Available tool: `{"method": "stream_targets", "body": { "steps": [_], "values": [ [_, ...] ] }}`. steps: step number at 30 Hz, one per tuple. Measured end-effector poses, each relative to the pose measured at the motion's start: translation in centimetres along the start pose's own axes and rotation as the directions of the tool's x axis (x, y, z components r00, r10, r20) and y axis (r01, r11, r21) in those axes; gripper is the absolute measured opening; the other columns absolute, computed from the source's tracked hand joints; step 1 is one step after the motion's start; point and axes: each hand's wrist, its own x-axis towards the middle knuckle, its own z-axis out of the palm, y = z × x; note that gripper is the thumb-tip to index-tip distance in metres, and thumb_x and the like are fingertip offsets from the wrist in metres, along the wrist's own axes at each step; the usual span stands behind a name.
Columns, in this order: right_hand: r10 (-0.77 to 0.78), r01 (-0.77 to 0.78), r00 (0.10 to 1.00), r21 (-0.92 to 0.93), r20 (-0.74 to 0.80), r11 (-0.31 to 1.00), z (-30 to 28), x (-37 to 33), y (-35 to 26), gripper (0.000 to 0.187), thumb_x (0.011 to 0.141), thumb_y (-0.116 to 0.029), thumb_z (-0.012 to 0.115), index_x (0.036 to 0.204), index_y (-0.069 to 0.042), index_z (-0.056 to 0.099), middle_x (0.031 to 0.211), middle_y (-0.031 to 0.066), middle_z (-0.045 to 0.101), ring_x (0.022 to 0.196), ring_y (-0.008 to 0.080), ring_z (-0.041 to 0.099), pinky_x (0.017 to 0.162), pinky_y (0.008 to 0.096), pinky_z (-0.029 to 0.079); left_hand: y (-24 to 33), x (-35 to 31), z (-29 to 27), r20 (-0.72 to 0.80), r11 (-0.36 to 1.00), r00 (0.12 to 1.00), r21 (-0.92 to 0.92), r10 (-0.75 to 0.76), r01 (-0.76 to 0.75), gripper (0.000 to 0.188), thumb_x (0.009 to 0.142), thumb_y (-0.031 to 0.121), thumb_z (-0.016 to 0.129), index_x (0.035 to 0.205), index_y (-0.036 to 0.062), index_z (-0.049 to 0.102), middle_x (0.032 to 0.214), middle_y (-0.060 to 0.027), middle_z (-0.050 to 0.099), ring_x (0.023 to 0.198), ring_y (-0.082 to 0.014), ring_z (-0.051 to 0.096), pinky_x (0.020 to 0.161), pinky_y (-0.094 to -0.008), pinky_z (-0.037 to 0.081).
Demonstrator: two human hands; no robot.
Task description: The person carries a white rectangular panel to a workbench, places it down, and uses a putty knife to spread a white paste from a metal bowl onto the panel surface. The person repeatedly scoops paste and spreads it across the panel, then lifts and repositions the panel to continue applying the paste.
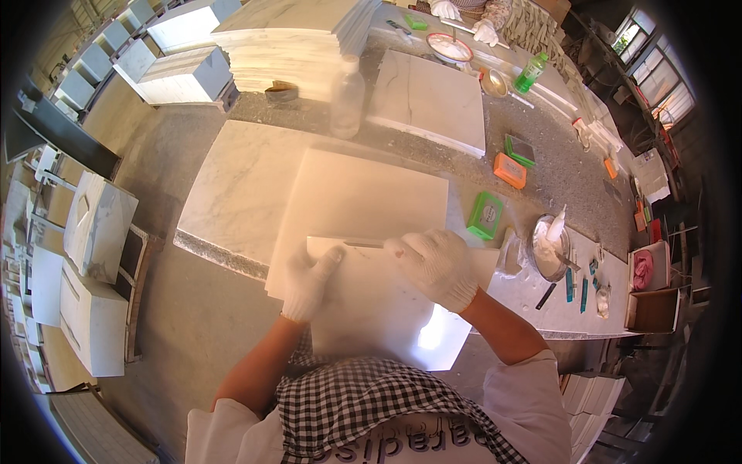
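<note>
A polished white marble tile (367, 298) leans toward my body, its lower part catching a bright reflection. My left hand (309, 280), in a white knit glove, grips its left edge, thumb on the near face. At the tile's upper edge, my gloved right hand (435, 265) is closed with curled fingers. Whatever those fingers pinch is hidden. Beneath and beyond lies another pale tile (371, 185), resting on a larger marble slab (239, 182). A green box (485, 215) stands to the right, beside a bowl of white paste (549, 251) with a tool in it.
Several small blades (583, 294) lie right of the bowl. Farther off are an orange box (510, 170), a clear bottle (348, 100), a grey-veined tile (429, 97) and a tall tile stack (286, 46). Across the table, a co-worker's gloved hands (485, 32) show. Marble blocks (97, 232) stand left.
</note>
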Motion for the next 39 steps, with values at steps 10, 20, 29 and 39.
{"method": "stream_targets", "body": {
  "steps": [10,20,29,39],
  "values": [
    [-0.005,0.005,1.000,0.022,0.012,1.000,0.1,0.0,0.3,0.022,0.081,-0.017,0.069,0.103,-0.021,0.066,0.083,-0.0036,0.055,0.070,0.0200,0.057,0.059,0.0377,0.045,0.3,-0.1,0.1,-0.001,1.000,1.000,0.030,0.009,-0.009,0.044,0.096,0.028,0.076,0.122,-0.0054,0.066,0.106,-0.0111,0.074,0.094,-0.0167,0.069,0.083,-0.0319,0.057],
    [-0.034,0.033,0.999,0.062,0.023,0.998,-0.2,-0.9,0.2,0.022,0.086,-0.014,0.069,0.108,-0.019,0.070,0.091,-0.0032,0.059,0.078,0.0201,0.059,0.064,0.0370,0.046,0.9,-0.3,0.0,0.001,0.997,1.000,0.078,-0.023,0.023,0.046,0.095,0.029,0.077,0.124,-0.0057,0.065,0.108,-0.0118,0.074,0.097,-0.0171,0.069,0.085,-0.0325,0.056],
    [0.120,-0.119,0.993,0.233,0.014,0.965,-1.4,-2.2,0.1,0.018,0.088,-0.012,0.070,0.106,-0.012,0.072,0.105,0.0010,0.068,0.087,0.0245,0.064,0.072,0.0404,0.050,0.6,-0.3,-0.1,0.012,0.997,1.000,0.072,-0.022,0.021,0.046,0.095,0.027,0.076,0.125,-0.0057,0.065,0.109,-0.0120,0.074,0.097,-0.0174,0.070,0.085,-0.0324,0.057],
    [0.246,-0.248,0.968,0.245,0.038,0.937,-1.9,0.2,0.4,0.020,0.092,-0.013,0.069,0.111,-0.013,0.074,0.100,0.0070,0.070,0.092,0.0288,0.067,0.076,0.0422,0.053,0.2,-0.1,-0.1,0.020,1.000,1.000,0.003,0.003,-0.003,0.044,0.092,0.021,0.079,0.124,-0.0064,0.065,0.106,-0.0128,0.075,0.092,-0.0179,0.072,0.080,-0.0314,0.059]
  ]
}}
